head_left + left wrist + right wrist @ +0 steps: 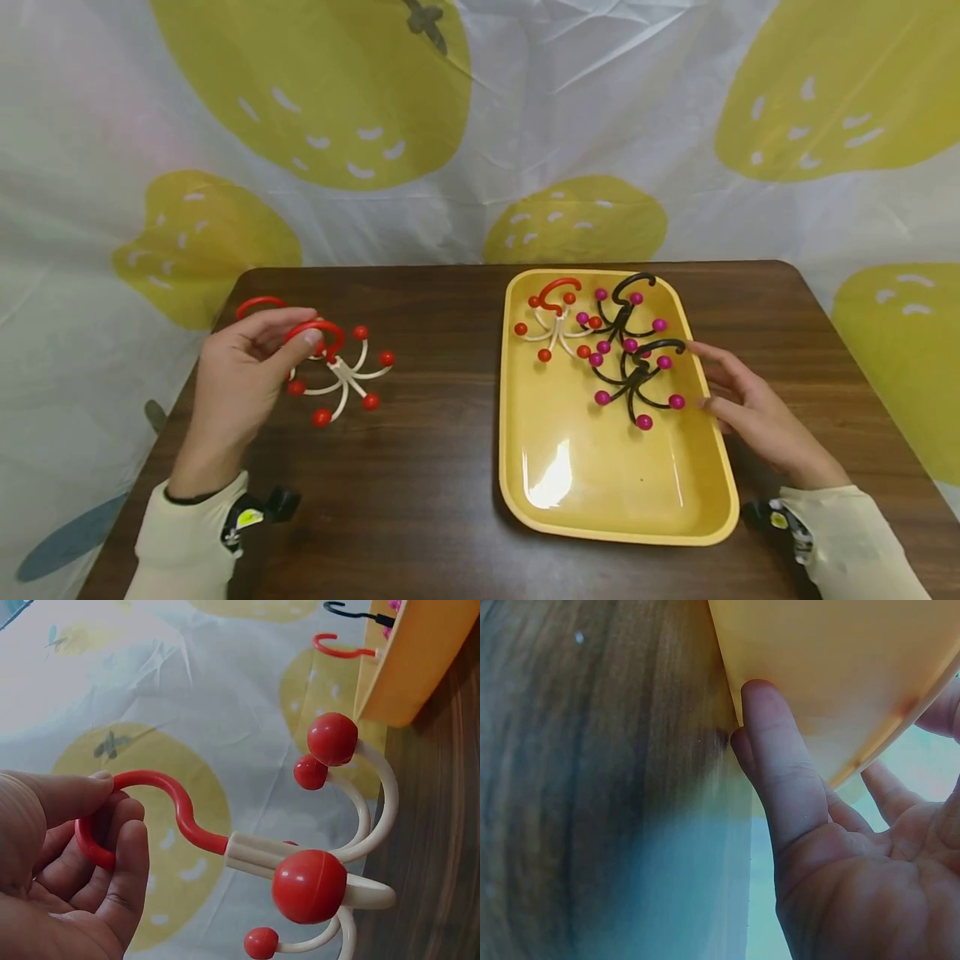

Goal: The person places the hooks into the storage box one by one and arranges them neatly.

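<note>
The left hand (234,375) pinches the hanger (345,372) by its hook (337,335), left of the tray (615,483); the right hand (761,421) touches the tray's side, fingers (780,757) extended. Hanger: likely light, stiff, smooth; grip at hook.

- Red-and-white hanger (345,371): red hook pinched by the left hand (243,362), hook uppermost, white curved arms tipped with red balls spreading below, over the left half of the table (435,500).
- Second red hook (260,301): mostly hidden behind that hand, near the table's far left corner.
- Yellow tray (615,500): rectangular, rounded corners, long sides running near to far, its far edge near the table's far edge; the right hand (757,408) touches its right side.
- Red-and-white hanger in the tray (558,323): far left corner, hook up.
- Black hangers with magenta balls: one (621,318) by the far right corner, the other (636,379) just nearer, along the right edge.
</note>
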Demonstrator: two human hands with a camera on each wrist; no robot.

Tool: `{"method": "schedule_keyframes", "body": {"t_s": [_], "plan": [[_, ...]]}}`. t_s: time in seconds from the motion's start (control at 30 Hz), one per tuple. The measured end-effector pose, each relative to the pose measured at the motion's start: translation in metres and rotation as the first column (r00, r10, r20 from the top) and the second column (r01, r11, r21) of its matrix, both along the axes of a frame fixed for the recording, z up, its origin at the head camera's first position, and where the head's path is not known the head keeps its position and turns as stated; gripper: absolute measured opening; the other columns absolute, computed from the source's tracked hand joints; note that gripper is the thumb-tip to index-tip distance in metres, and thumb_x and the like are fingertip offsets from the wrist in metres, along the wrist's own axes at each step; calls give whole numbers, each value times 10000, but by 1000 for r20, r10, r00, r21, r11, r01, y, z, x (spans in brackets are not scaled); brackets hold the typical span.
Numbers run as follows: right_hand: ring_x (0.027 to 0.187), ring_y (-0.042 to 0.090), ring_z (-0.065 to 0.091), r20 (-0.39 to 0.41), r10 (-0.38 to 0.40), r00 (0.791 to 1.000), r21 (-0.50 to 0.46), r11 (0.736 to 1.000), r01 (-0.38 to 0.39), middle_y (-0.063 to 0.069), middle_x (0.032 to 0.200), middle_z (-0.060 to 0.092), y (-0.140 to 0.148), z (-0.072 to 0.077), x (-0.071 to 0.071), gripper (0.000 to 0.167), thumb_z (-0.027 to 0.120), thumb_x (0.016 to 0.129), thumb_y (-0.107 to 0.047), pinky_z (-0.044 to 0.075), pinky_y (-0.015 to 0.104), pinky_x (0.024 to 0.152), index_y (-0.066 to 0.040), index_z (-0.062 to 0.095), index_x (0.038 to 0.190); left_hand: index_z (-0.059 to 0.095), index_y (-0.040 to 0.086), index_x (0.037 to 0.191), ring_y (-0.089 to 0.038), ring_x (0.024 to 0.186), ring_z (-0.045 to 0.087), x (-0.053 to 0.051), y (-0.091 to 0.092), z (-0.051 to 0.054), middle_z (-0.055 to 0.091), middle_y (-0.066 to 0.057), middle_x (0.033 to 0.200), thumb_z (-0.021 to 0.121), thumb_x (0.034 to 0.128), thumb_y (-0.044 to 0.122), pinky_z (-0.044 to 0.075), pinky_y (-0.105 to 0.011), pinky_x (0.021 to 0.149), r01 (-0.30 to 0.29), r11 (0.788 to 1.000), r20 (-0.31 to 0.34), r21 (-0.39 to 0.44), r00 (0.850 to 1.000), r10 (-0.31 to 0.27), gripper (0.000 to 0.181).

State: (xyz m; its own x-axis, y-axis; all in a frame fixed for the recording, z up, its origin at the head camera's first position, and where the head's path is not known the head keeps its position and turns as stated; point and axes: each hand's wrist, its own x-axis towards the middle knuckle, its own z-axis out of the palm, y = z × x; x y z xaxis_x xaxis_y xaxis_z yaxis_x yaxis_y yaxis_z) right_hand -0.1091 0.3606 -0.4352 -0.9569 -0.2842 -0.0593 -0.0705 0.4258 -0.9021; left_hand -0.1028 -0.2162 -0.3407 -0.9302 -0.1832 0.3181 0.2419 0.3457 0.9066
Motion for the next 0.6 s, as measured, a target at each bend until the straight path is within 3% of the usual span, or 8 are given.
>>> {"method": "schedule_keyframes", "body": {"t_s": [0.13, 0.33, 0.6], "plan": [[1075, -34, 688, -6, -1, 1000, -6, 1000, 1, 325, 1490, 465, 1, 0, 0, 705, 562, 1053, -21, 661, 355, 749, -230, 288, 1668, 779, -2, 1191, -14, 849, 761, -5, 10, 6, 789, 207, 954, 826, 918, 65, 585, -147, 717, 42, 998, -21, -36, 999, -43, 286], [1078, -22, 693, -12, 9, 1000, -9, 1000, -9, 326, 1489, 466, 1, 0, -1, 705, 562, 1054, -19, 663, 364, 745, -229, 289, 1669, 780, -11, 1175, -36, 899, 776, -13, 24, 14, 807, 156, 963, 824, 912, 41, 593, -159, 762, 117, 993, -40, 15, 992, -116, 271], [1072, -28, 688, 3, 6, 1000, 3, 1000, -6, 347, 1500, 473, 1, 2, -1, 716, 572, 1045, -19, 660, 354, 748, -218, 286, 1670, 780, 10, 1183, -53, 908, 770, -21, 40, 23, 813, 121, 983, 831, 915, 67, 571, -165, 740, 197, 978, -11, 62, 980, -197, 278]]}}
